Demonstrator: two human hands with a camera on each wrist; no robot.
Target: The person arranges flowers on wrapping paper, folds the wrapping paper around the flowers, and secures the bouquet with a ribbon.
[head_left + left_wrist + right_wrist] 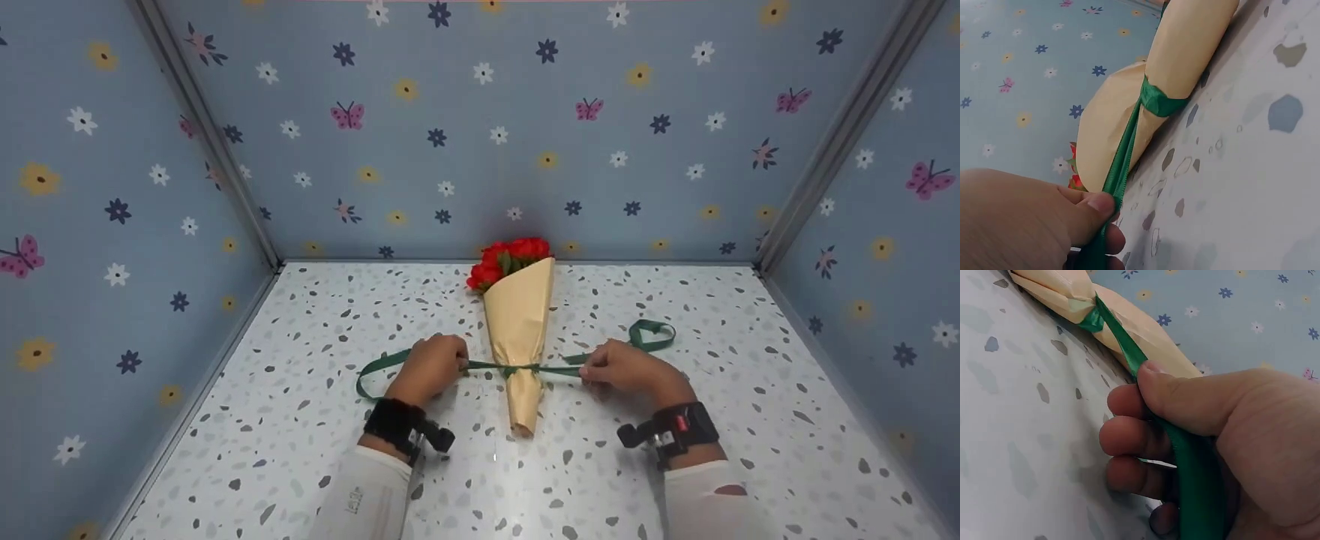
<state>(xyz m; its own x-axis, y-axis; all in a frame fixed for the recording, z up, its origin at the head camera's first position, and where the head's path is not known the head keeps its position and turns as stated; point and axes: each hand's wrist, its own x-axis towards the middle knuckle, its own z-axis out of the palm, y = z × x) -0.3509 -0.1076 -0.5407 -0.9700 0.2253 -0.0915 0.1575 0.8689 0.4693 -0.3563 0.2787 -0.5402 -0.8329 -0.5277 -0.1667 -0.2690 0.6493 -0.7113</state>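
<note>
A bouquet of red flowers (507, 259) in tan wrapping paper (519, 315) lies on the table, blooms toward the back wall. Round its narrow waist runs a green ribbon (1162, 102), drawn taut to both sides. On the left, my left hand (431, 367) pinches one ribbon end between thumb and fingers; a loop of it trails behind that hand. My right hand (630, 369) pinches the other end between thumb and forefinger, and the ribbon runs on across the palm in the right wrist view. Its loose tail curls on the table beyond the right hand.
The speckled white table (300, 315) is bounded by blue flower-patterned walls (495, 97) at the back and both sides, with grey metal strips at the corners. Each wrist wears a black strap (394, 424) with a small camera.
</note>
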